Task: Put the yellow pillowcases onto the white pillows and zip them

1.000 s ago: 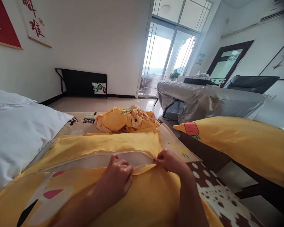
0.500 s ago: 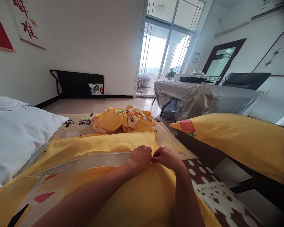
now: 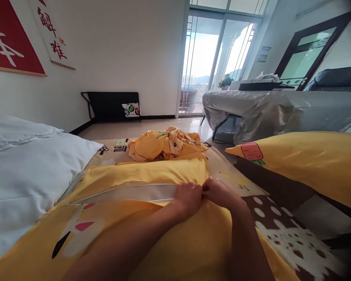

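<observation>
A yellow pillowcase (image 3: 169, 230) with a cartoon print lies across the bed in front of me, its long opening showing the white pillow inside (image 3: 128, 193). My left hand (image 3: 188, 197) and my right hand (image 3: 220, 193) meet at the right end of that opening. Both are closed, fingers pinched on the yellow fabric edge where the opening ends. What sits between the fingertips is too small to make out.
A crumpled yellow cloth (image 3: 166, 144) lies farther up the bed. White pillows (image 3: 26, 168) are stacked at the left. A filled yellow pillow (image 3: 307, 164) lies at the right. Beyond stand a plastic-covered table (image 3: 269, 111), a black folded table (image 3: 112, 105) and glass doors (image 3: 213, 58).
My left hand has slid right along the opening from its middle to meet my right hand at the end. The camera view has shifted slightly.
</observation>
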Action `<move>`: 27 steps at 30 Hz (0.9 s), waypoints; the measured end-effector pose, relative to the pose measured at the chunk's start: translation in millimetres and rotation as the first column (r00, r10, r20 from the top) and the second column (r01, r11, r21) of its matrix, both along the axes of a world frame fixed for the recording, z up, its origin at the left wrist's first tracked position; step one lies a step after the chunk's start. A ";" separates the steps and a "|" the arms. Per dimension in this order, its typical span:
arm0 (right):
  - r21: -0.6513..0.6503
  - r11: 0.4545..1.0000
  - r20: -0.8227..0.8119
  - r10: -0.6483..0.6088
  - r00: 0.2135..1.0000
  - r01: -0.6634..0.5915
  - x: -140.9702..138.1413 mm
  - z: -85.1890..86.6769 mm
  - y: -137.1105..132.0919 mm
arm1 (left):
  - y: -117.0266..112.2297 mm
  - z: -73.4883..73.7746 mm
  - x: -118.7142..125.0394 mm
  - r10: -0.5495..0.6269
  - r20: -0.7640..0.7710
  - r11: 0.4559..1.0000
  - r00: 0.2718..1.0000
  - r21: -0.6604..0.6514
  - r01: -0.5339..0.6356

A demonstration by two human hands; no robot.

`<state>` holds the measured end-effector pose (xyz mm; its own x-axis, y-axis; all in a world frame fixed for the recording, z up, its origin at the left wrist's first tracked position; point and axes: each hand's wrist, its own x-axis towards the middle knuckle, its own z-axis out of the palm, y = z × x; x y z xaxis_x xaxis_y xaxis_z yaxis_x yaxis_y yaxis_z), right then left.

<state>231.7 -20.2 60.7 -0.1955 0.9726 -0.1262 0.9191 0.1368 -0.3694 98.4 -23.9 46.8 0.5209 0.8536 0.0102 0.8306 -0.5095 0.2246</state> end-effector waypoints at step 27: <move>0.081 0.969 -0.155 0.243 0.958 -0.233 19.6 -10.0 10.4 | -14.8 3.6 15.9 0.023 -0.104 0.990 0.994 0.141 -0.009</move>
<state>251.3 -9.8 50.6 -0.4348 0.9004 -0.0149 0.7856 0.3712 -0.4950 114.4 -38.7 50.3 0.5116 0.8558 0.0761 0.8541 -0.5162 0.0630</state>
